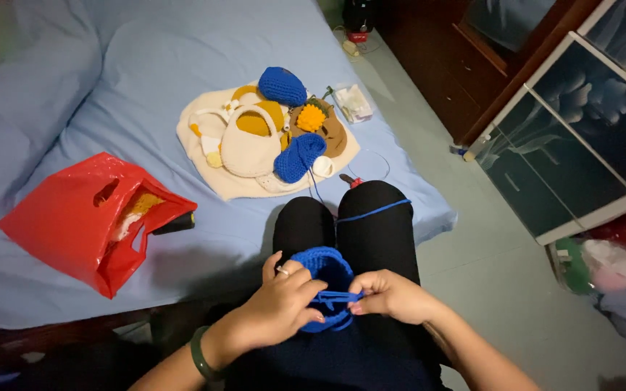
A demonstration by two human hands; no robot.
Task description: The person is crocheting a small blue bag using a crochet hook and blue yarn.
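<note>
A small blue crocheted piece rests on my lap over black trousers. My left hand grips its left side, a ring on one finger and a green bangle at the wrist. My right hand pinches the blue yarn at the piece's right edge. A strand of blue yarn runs up over my knee to a blue yarn ball on the bed. Whether a hook is in my right hand I cannot tell.
A cream cloth on the blue bed holds crocheted bags in cream, yellow, brown and blue. A red plastic bag lies at the left. A small clear box sits near the bed's edge. Glass-fronted cabinet at the right.
</note>
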